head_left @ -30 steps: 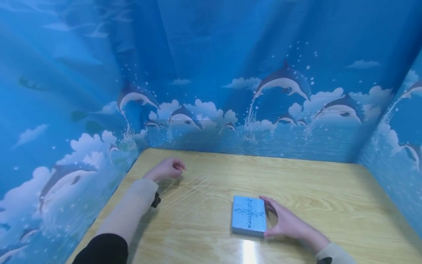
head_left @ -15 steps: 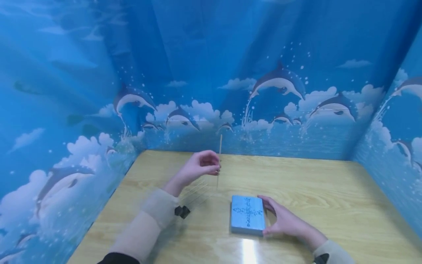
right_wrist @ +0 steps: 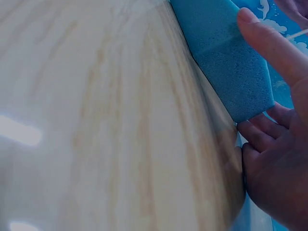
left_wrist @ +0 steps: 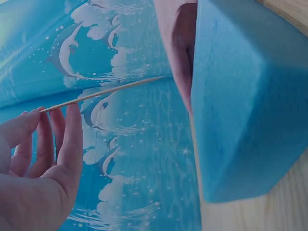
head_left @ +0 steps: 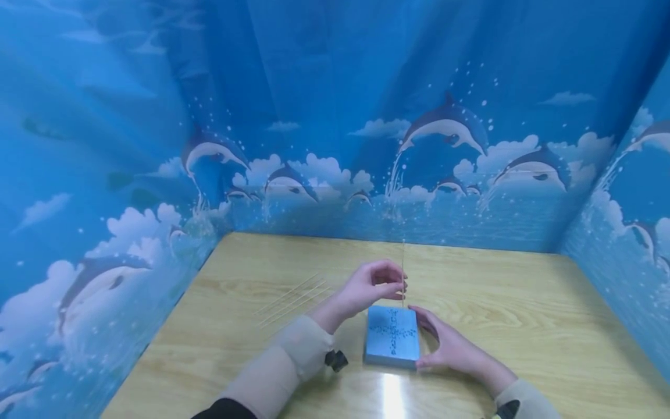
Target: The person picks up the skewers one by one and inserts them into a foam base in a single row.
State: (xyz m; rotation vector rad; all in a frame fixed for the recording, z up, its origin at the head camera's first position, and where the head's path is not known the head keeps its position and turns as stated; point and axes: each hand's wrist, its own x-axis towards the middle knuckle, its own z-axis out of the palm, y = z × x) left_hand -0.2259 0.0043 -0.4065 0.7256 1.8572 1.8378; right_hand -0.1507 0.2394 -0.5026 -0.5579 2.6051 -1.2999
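Observation:
A blue foam block [head_left: 391, 334] lies flat on the table, its top dotted with small dark holes. My left hand [head_left: 361, 288] pinches a thin bamboo skewer [left_wrist: 115, 90] between thumb and fingertips, just beyond the block's far edge. The skewer stands nearly upright, its lower end close to the block's far right corner in the head view. My right hand [head_left: 452, 348] grips the block's right side, thumb at the near corner and fingers at the far one. In the right wrist view the thumb [right_wrist: 269, 45] lies against the foam.
Several more skewers [head_left: 290, 302] lie roughly side by side on the wooden table [head_left: 502, 297], left of the block. Blue curtains [head_left: 324, 145] printed with dolphins close off the back and sides. A light reflection shines on the table in front of the block.
My left hand has lifted the skewer from the left of the table, turned it upright and carried it right to the block. My right hand has stayed at the block.

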